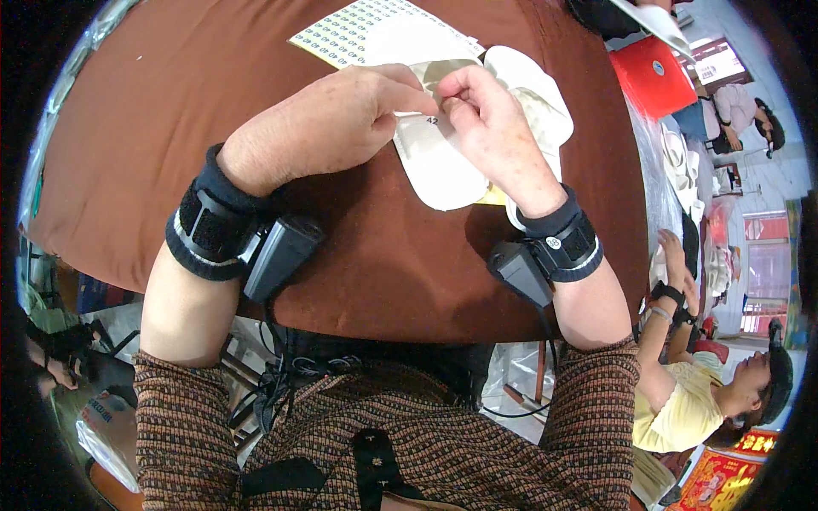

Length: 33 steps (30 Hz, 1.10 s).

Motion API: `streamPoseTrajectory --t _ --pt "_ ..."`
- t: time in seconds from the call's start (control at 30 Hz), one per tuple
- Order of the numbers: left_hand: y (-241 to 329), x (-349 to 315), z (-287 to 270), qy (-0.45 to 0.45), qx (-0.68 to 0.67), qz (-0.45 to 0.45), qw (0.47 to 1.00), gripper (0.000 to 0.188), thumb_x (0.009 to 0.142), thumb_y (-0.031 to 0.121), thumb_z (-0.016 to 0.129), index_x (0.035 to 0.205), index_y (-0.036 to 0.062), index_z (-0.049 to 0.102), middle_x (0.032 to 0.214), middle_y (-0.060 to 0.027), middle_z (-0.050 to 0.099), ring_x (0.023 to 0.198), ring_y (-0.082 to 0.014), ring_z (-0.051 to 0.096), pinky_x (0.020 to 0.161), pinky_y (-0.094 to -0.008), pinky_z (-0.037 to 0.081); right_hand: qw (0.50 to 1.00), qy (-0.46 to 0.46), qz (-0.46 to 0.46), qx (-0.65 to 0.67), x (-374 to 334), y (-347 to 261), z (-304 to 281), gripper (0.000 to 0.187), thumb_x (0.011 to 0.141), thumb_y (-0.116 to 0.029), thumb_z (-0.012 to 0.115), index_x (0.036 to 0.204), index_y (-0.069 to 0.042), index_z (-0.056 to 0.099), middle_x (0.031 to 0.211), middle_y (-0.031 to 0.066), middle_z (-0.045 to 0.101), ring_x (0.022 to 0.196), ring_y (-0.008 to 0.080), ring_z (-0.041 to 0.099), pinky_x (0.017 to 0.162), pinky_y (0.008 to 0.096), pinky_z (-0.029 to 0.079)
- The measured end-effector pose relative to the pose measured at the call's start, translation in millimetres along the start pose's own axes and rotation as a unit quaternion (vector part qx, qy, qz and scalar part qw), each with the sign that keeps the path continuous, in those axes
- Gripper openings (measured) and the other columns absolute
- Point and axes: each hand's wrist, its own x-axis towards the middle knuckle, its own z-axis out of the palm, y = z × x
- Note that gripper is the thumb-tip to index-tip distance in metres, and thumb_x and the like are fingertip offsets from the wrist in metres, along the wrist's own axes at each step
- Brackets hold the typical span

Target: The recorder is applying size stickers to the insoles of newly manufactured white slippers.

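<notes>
Over the far right part of the brown-covered table, my left hand [315, 123] and my right hand [494, 136] meet fingertip to fingertip. The right thumb and forefinger are pinched together; the left fingers are curled, with the forefinger reaching to the same spot. Whatever is between them is too small to make out. Just below the fingertips lies a white, sole-shaped shoe piece [443, 175] with a small printed mark. Another white shoe piece [545, 106] sits beside it, partly behind my right hand. Beyond my left hand lies a sheet of printed stickers [409, 34], partly peeled to white backing.
Black boxes [285, 255] are strapped at my wrists, with cables hanging down past the brown tablecloth's [383, 298] near edge. To the right, a person in a yellow top [682, 409] works by several white shoes [677, 162]. A red panel [656, 77] stands at the upper right.
</notes>
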Motion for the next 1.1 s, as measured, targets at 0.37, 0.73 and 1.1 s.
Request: streamPoseTrajectory --t 0.37,0.73,1.1 --pt "19 0 6 0.019 0.173 0.042 0.984 0.022 0.082 0.000 0.054 0.098 0.0032 0.069 0.111 -0.0145 0.063 0.102 -0.0326 0.063 0.091 -0.0397 0.050 1.000 0.013 -0.003 -0.016 -1 -4 -4 0.016 0.093 -0.004 0.048 0.106 -0.001 0.056 0.092 0.0103 0.064 0.087 0.0198 0.062 0.077 0.0322 0.050" --pt "28 14 30 -0.009 0.180 -0.036 0.983 0.012 0.078 0.015 0.064 0.073 0.0069 0.071 0.085 -0.0104 0.069 0.084 -0.0277 0.068 0.069 -0.0400 0.055 0.995 0.027 0.096 0.013 -22 20 -23 0.026 0.097 -0.002 0.047 0.122 0.002 0.057 0.113 0.0115 0.062 0.106 0.0202 0.060 0.094 0.0332 0.048" --pt "16 23 47 -0.011 0.181 -0.049 0.982 0.016 0.080 0.023 0.066 0.085 0.0100 0.074 0.107 -0.0066 0.063 0.101 -0.0262 0.058 0.088 -0.0389 0.044 0.994 -0.067 0.031 0.082 -11 49 -42 0.035 0.100 -0.006 0.045 0.134 0.002 0.045 0.124 0.0113 0.054 0.117 0.0209 0.053 0.102 0.0330 0.042"
